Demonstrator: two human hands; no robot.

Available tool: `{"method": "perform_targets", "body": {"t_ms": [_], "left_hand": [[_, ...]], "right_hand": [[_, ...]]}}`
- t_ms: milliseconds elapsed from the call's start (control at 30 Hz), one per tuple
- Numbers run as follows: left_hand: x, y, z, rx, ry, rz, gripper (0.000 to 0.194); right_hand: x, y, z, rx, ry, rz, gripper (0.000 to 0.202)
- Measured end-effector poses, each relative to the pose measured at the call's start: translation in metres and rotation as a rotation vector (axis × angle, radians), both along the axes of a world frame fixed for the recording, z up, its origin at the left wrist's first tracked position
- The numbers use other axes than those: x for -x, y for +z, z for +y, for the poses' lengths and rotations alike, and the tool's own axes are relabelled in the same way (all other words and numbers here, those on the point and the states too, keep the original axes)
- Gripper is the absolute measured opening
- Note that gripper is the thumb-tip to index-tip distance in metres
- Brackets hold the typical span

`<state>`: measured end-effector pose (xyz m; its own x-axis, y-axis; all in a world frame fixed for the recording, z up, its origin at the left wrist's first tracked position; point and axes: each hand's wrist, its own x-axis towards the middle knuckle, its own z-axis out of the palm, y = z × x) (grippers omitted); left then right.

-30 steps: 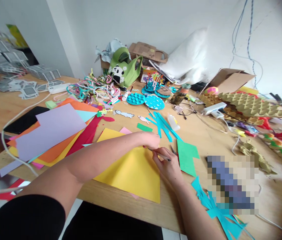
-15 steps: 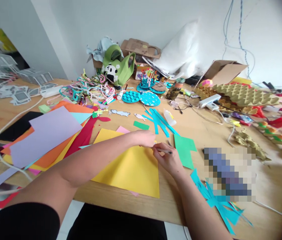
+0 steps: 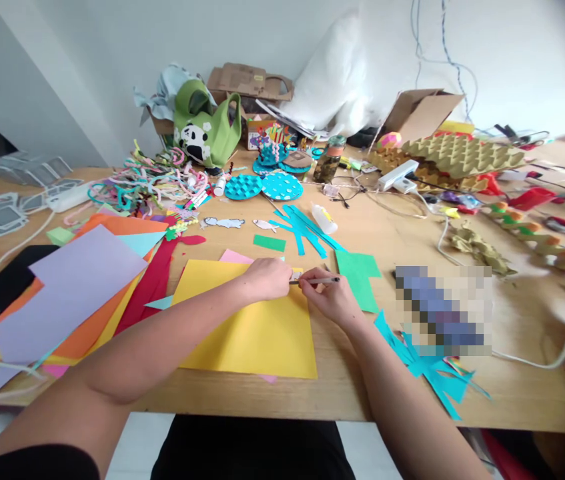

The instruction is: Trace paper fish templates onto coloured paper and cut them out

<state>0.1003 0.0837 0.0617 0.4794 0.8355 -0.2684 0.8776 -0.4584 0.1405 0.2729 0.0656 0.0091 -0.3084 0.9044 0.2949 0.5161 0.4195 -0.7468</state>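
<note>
A large sheet of yellow paper lies on the table in front of me, its middle slightly creased. My left hand rests over its upper right part, fingers curled; whatever they hold is hidden. Just beyond them shows a small pale piece, too small to make out. With closed fingers, my right hand grips a slim grey pen, its tip pointing left, close to my left fingers. Pink paper peeks out under the yellow sheet. Green paper lies right beside my right hand.
Stacked coloured papers lie on the left. Blue strips, a glue bottle and paper fish lie beyond the sheet. Blue cutouts flank my right forearm. Pipe cleaners and egg trays stand farther back.
The view has shifted, so most things sit farther left and higher. The pen lies flatter and shows more of its length. Part of another person's hand has appeared at the right edge.
</note>
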Motion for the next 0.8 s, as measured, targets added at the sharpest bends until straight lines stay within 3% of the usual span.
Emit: {"method": "perform_targets", "body": {"t_ms": [300,800], "left_hand": [[0.002,-0.009,-0.016,-0.141,-0.008,-0.001,0.032],[0.000,-0.020,-0.021,-0.173,-0.008,-0.039,0.030]], "right_hand": [[-0.001,0.001,0.003,0.072,-0.047,0.015,0.018],[-0.005,0.001,0.008,0.157,-0.105,0.014,0.019]]}}
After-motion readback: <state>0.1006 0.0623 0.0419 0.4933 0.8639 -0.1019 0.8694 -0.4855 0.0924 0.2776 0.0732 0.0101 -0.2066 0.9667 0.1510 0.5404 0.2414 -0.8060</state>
